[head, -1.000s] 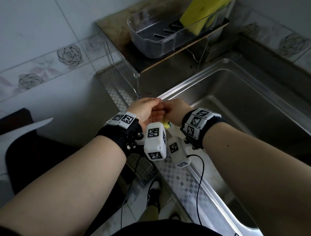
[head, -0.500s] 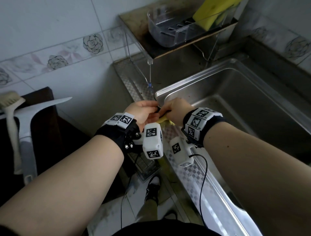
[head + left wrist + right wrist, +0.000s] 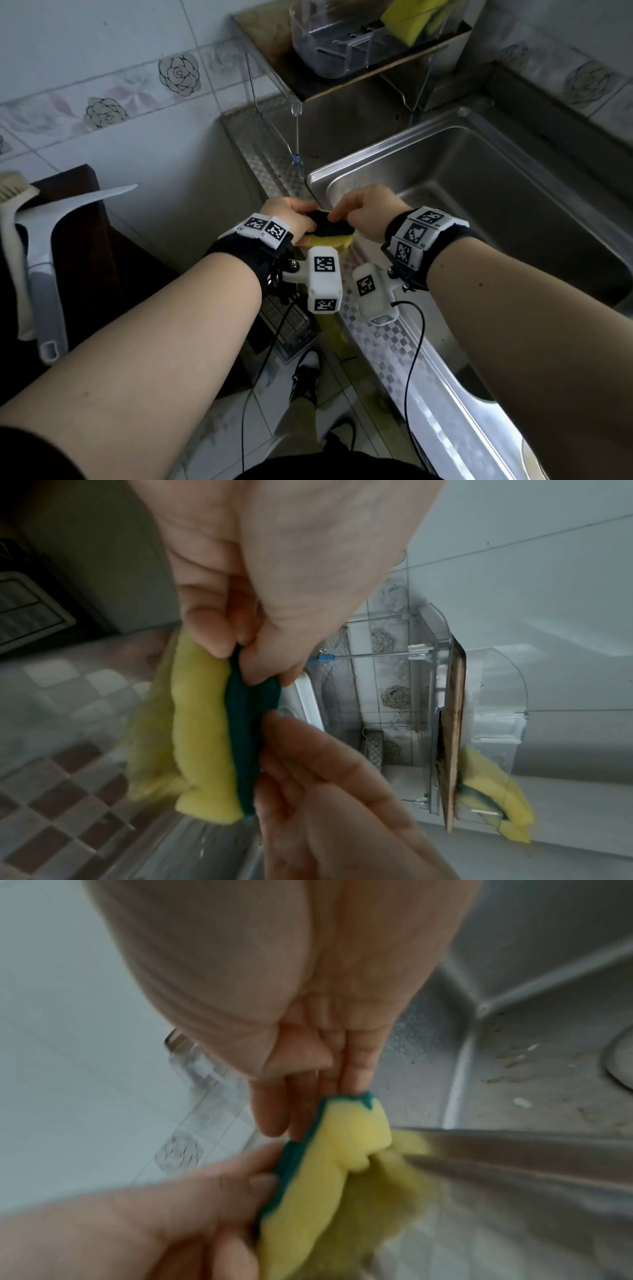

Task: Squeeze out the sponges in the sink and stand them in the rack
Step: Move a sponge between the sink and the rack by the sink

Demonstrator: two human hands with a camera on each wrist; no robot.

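A yellow sponge (image 3: 334, 241) with a dark green scouring face (image 3: 329, 224) is held over the sink's near left corner. My left hand (image 3: 291, 217) pinches one end of the sponge (image 3: 202, 723) between thumb and fingers (image 3: 212, 631). My right hand (image 3: 363, 212) lies with straight fingers (image 3: 274, 1112) against the green face of the sponge (image 3: 342, 1156), its thumb folded on the palm. The steel sink (image 3: 513, 171) spreads to the right. A clear plastic rack (image 3: 308, 41) stands on a raised shelf at the back, with yellow sponges (image 3: 407, 24) upright in its right end.
The shelf board (image 3: 359, 80) rests on thin wire legs over the counter's back corner. A checker-patterned steel ledge (image 3: 394, 342) runs along the sink's near side. At the left lie a brush (image 3: 10, 192) and a white plastic tool (image 3: 44, 240). The drain (image 3: 620, 1064) sits in the basin floor.
Both hands were clasped tight together around the sponge. They have eased apart, and the sponge now shows between them with its green face up.
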